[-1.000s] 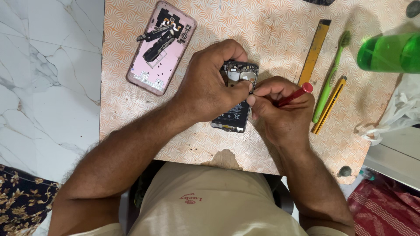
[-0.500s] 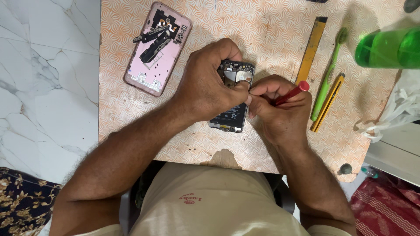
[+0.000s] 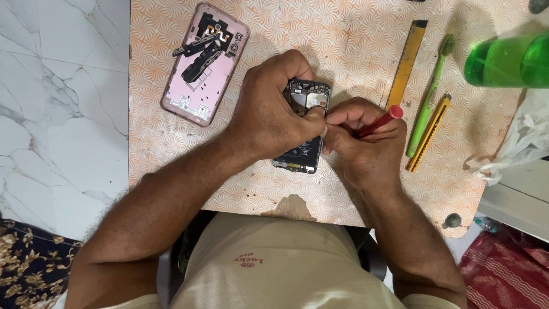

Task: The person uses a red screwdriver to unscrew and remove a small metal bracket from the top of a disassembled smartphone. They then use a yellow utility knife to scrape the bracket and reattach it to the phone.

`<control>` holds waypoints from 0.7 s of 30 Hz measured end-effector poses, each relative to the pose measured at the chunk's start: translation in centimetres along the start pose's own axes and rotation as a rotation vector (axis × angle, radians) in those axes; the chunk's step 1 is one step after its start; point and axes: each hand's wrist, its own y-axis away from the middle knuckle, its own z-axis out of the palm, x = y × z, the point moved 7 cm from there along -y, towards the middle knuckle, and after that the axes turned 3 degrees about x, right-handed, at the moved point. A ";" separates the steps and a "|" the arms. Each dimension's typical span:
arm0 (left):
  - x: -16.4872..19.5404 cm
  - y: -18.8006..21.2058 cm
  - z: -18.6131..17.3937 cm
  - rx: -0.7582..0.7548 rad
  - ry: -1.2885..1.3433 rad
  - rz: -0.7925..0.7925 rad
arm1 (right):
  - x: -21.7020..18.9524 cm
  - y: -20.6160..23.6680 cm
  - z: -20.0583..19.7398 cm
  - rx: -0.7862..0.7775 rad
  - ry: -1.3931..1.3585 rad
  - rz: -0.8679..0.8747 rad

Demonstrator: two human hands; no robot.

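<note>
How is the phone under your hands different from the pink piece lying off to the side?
The opened phone is dark inside, showing battery and circuit parts, while the pink back cover is a pale shell carrying a few small black parts. The phone is gripped by the left hand; the cover lies untouched. Both rest flat on the orange patterned board.

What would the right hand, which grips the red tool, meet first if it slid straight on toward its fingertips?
Probably the left hand: the right hand points its fingertips left, across the opened phone, and the two hands already seem to touch over it.
</note>
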 end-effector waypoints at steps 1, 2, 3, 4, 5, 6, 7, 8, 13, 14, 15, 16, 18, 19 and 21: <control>0.1 0.0 0.0 0.005 -0.003 0.016 | 0.0 0.0 0.0 -0.003 0.008 -0.002; 0.1 0.1 -0.1 0.010 -0.006 0.033 | -0.1 0.0 0.0 -0.005 0.016 -0.003; 0.1 0.1 -0.1 0.013 -0.010 0.039 | -0.1 0.0 0.0 -0.008 0.023 -0.005; 0.1 0.1 0.0 0.015 -0.015 0.045 | -0.1 0.0 0.0 -0.006 0.025 -0.002; 0.2 0.1 0.2 0.016 -0.019 0.051 | -0.1 0.0 -0.1 -0.004 0.026 0.003; 0.1 0.1 0.2 0.017 -0.019 0.049 | -0.1 0.0 -0.1 -0.004 0.028 0.006; 0.1 0.1 0.2 0.017 -0.020 0.047 | -0.1 0.1 -0.2 -0.006 0.030 0.007; 0.1 0.1 0.2 0.017 -0.020 0.045 | -0.1 0.1 -0.2 -0.008 0.031 0.008; 0.0 0.0 0.4 0.017 -0.005 0.036 | -0.1 0.0 -0.2 -0.031 -0.058 -0.012; 0.1 0.0 0.3 0.017 0.007 0.039 | -0.1 0.0 -0.3 -0.033 -0.081 -0.026; 0.1 0.0 0.3 0.016 0.014 0.039 | -0.2 0.0 -0.3 -0.036 -0.104 -0.039; 0.2 0.1 0.3 0.015 0.020 0.039 | 0.0 0.0 -0.4 -0.023 -0.121 -0.023; 0.3 0.1 0.2 0.015 0.021 0.045 | 0.3 -0.1 -0.6 0.003 -0.156 0.010; 0.4 0.1 0.2 0.014 0.016 0.049 | 0.4 -0.1 -0.6 0.003 -0.155 0.012; 0.6 0.2 0.2 0.019 0.005 0.064 | 0.6 -0.2 -0.7 0.001 -0.154 0.013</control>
